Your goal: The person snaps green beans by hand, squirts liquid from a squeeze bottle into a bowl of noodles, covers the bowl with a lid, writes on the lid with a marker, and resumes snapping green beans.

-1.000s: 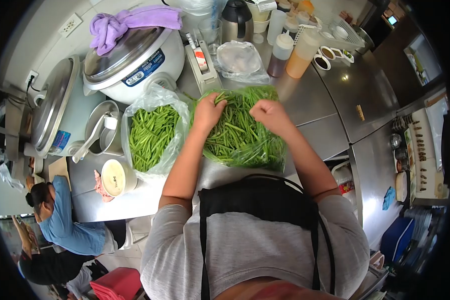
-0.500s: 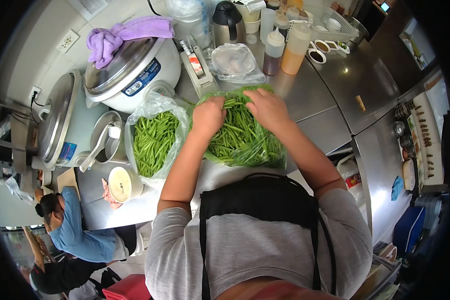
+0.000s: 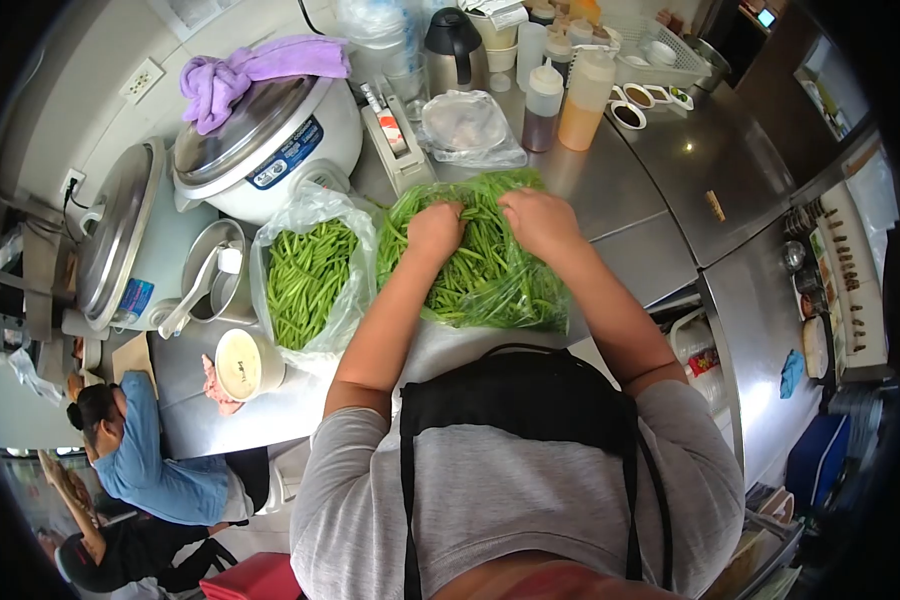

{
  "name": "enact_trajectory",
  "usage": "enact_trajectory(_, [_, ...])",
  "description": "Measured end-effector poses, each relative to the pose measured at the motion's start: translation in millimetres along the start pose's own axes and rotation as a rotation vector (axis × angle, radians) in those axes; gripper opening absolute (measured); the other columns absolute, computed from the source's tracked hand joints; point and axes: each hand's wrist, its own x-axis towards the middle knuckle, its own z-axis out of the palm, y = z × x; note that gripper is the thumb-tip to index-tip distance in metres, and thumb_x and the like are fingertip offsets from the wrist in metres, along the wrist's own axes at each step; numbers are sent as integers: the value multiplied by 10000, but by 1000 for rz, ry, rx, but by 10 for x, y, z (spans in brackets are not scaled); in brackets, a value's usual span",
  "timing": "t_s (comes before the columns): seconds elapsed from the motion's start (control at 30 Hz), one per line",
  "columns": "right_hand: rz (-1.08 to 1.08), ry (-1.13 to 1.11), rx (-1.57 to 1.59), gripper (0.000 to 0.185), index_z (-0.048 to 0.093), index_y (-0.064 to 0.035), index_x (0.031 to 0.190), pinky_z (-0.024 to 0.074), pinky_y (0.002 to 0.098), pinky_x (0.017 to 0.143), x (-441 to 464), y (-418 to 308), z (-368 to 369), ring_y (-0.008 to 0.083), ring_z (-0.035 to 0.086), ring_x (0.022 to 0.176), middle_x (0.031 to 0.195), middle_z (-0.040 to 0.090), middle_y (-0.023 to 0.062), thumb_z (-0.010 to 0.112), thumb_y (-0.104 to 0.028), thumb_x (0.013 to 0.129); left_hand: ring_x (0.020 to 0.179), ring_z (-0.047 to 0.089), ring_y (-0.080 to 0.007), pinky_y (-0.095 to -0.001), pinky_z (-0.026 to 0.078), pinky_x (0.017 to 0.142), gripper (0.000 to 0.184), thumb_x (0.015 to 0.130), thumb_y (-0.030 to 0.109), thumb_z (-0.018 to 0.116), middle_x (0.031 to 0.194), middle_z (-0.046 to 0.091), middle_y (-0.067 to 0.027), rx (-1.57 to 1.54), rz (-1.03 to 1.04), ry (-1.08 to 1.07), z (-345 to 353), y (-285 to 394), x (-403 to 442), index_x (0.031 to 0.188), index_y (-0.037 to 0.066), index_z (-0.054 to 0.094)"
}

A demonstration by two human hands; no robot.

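Cut green beans (image 3: pixel 480 285) fill a clear plastic bag (image 3: pixel 555 315) on the steel counter. My left hand (image 3: pixel 437 232) is closed on some beans at the left of the bag's opening, its fingertips hidden among them. Opposite it, my right hand (image 3: pixel 540 224) has its fingers curled and pinched over beans on the right side. A second open plastic bag (image 3: pixel 365 245), also holding cut green beans (image 3: pixel 310 280), stands just left of my left forearm.
Rice cookers (image 3: pixel 270 150) and a metal pot (image 3: pixel 232 290) line the left side. A white tub (image 3: pixel 248 364) sits at the front edge. Squeeze bottles (image 3: pixel 585 100), a thermos (image 3: pixel 457 55) and sauce dishes (image 3: pixel 628 115) stand behind. A person in a blue shirt (image 3: pixel 160 460) is at lower left.
Both hands have shifted slightly and curled further into the beans; my left hand has moved right and my right hand's fingers have closed. The bag's far edge shows more.
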Motion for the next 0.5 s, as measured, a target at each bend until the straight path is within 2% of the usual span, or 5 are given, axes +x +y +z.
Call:
enact_trajectory(0.2, [-42,51,16,144,563,-99,798,432,385,623,-45,8,-58,271,560,730,763,567,85,535,-234,755,681,568,-289,-381,463,574,121,670,135,584,786,548,-107,9,110,232,-393,169,-173,777,79,568])
enact_trajectory(0.37, [-151,56,-20,161,558,-94,778,424,396,602,2,-59,-25,278,555,706,715,561,87,539,-252,752,668,559,-309,-384,454,565,124,672,108,574,794,545,-120,-66,178,286,-647,294,-313,790,69,569])
enact_trajectory(0.4, [-161,86,41,152,555,-92,773,423,387,592,3,-67,-24,267,551,683,702,555,88,534,-241,759,666,556,-315,-384,450,562,125,675,103,572,796,543,-125,-98,189,302,-661,293,-324,795,68,570])
enact_trajectory(0.47, [-183,146,161,136,550,-87,762,419,370,573,-3,-89,-22,245,545,637,675,543,88,526,-220,772,606,537,-256,-333,425,532,111,723,107,554,742,532,-94,-301,289,348,-567,168,-284,823,61,565])
enact_trajectory(0.5, [-142,111,370,137,540,-78,758,415,350,559,-5,-110,-38,218,532,615,660,533,75,510,-209,786,576,528,-227,-308,412,516,106,747,110,545,715,526,-79,-404,338,370,-520,122,-270,838,57,562])
